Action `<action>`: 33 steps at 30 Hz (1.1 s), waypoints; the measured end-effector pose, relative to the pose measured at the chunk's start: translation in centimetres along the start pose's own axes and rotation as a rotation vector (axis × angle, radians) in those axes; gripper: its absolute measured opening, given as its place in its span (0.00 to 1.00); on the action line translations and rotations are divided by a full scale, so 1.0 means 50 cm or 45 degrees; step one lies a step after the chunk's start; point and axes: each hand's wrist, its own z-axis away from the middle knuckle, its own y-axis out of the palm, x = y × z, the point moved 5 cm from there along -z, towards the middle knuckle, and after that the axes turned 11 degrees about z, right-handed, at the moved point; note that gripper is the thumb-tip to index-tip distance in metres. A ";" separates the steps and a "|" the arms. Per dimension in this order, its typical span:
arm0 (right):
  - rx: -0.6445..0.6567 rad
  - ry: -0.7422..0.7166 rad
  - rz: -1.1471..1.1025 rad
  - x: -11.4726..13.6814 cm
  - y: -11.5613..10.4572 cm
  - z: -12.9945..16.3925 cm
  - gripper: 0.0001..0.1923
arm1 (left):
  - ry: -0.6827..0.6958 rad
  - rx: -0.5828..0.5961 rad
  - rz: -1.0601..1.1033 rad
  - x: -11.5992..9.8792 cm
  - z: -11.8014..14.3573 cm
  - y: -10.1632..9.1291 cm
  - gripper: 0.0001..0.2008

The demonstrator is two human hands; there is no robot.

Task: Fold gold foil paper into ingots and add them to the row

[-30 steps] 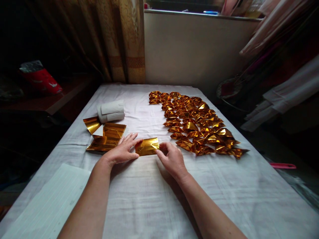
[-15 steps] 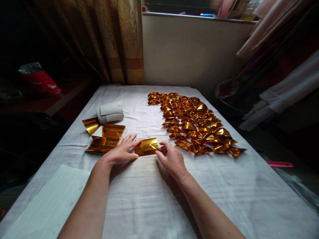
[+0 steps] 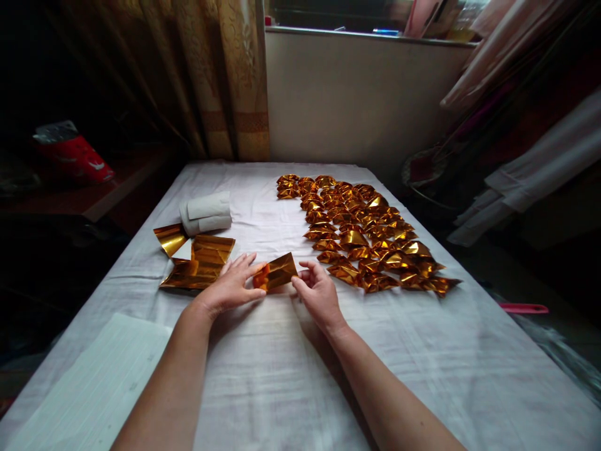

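Note:
A small folded sheet of gold foil paper (image 3: 280, 272) lies between my hands on the white cloth. Its right end is tilted up from the cloth. My right hand (image 3: 319, 291) pinches that end between thumb and fingers. At the left end, my left hand (image 3: 237, 282) rests with fingers spread, its fingertips touching the paper's edge. Just left of it lie loose gold foil sheets (image 3: 201, 257), partly covered by the hand. To the right, several folded gold foil ingots (image 3: 354, 239) stand in rows.
A white paper roll (image 3: 209, 212) stands behind the loose sheets. A pale lined sheet (image 3: 103, 382) lies on the cloth-covered table (image 3: 263, 388) at front left. A red container (image 3: 77, 156) is on a side surface. A pink handle (image 3: 523, 308) shows beyond the right edge.
My right hand has lifted and tilted the right end of the folded foil sheet, which now looks darker. The left hand has hardly moved.

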 end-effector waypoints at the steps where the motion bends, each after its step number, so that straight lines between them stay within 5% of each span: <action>1: -0.039 -0.026 0.010 0.002 -0.005 -0.001 0.16 | 0.008 -0.072 0.012 -0.008 0.001 -0.007 0.33; 5: -0.270 -0.207 0.108 0.028 -0.035 0.001 0.15 | 0.224 -0.503 0.150 -0.078 0.028 -0.057 0.21; 7: -0.381 -0.317 0.173 0.045 -0.049 0.008 0.15 | 0.344 -0.605 0.289 -0.121 0.050 -0.073 0.16; 12: -0.518 -0.555 0.345 0.074 -0.058 0.028 0.15 | 0.453 -0.497 0.378 -0.187 0.076 -0.060 0.18; 27: -0.450 -0.993 0.494 0.114 -0.052 0.049 0.13 | 0.414 -0.357 0.133 -0.178 0.063 -0.031 0.33; 33: -0.458 -1.089 0.533 0.119 -0.050 0.050 0.18 | 0.510 -0.385 0.207 -0.170 0.053 -0.027 0.16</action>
